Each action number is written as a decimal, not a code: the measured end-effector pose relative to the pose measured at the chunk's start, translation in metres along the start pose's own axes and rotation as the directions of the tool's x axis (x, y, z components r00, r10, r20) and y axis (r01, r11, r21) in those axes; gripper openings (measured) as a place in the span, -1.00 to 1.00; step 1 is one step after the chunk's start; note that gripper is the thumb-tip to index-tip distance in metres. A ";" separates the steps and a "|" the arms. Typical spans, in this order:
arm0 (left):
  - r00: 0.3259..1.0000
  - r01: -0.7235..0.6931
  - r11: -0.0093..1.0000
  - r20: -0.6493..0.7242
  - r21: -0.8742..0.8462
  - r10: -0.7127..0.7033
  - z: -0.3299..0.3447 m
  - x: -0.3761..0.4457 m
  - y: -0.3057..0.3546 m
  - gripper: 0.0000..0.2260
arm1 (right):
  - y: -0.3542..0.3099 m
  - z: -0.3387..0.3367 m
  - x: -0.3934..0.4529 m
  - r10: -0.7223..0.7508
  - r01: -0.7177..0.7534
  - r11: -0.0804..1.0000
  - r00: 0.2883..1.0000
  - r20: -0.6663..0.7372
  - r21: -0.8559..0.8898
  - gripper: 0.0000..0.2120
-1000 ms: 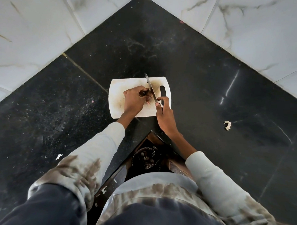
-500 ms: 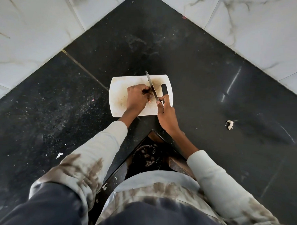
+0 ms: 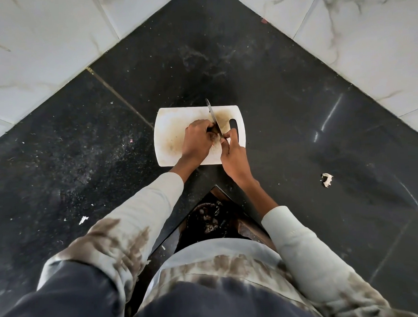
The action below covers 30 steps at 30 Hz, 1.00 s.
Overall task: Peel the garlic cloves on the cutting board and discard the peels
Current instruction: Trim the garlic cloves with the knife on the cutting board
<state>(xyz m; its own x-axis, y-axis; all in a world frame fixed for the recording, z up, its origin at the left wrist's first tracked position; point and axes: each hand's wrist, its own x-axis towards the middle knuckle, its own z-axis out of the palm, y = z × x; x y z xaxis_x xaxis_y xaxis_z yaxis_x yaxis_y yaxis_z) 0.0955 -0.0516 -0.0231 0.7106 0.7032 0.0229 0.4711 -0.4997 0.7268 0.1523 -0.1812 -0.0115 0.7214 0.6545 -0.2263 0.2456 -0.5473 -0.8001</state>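
Note:
A stained white cutting board (image 3: 170,126) lies on the black counter. My left hand (image 3: 196,141) curls over a garlic clove (image 3: 214,138) on the board's right half, and the clove is mostly hidden under the fingers. My right hand (image 3: 234,154) grips a knife (image 3: 212,112) by its handle. The blade points away from me and its edge meets the clove between my two hands.
A scrap of garlic peel (image 3: 327,179) lies on the counter to the right. A smaller white scrap (image 3: 83,220) lies on the left. A dark bin with peels (image 3: 209,220) sits below the counter's corner notch. White marble walls close in at the back.
Both hands stay on the board with the knife at the clove. My right hand has shifted slightly closer to the left hand; the blade angle is nearly the same.

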 end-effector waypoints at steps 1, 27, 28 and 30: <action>1.000 0.006 1.000 0.002 0.000 -0.006 0.000 0.001 -0.001 -0.91 | 0.001 0.001 0.001 -0.005 0.005 1.000 1.000 0.001 -0.003 -0.80; 0.998 0.068 0.993 0.005 0.095 -0.069 0.010 0.009 -0.007 -0.83 | 0.029 0.022 -0.048 -0.031 -0.001 0.968 0.992 -0.122 -0.253 -0.77; 0.997 0.079 0.991 0.016 0.105 -0.081 0.009 0.009 -0.006 -0.84 | 0.030 0.022 -0.050 -0.035 0.003 0.969 0.992 -0.123 -0.247 -0.78; 0.996 0.077 0.991 0.037 0.113 -0.082 0.006 0.007 -0.002 -0.86 | 0.029 0.019 -0.050 -0.048 0.019 0.976 0.990 -0.131 -0.219 -0.80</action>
<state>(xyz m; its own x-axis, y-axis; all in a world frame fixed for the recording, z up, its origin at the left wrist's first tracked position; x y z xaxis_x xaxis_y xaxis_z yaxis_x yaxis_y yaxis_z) 0.1028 -0.0488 -0.0286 0.6885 0.7226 -0.0623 0.5809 -0.4980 0.6438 0.1108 -0.2202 -0.0337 0.7871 0.6065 -0.1126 0.3948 -0.6356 -0.6634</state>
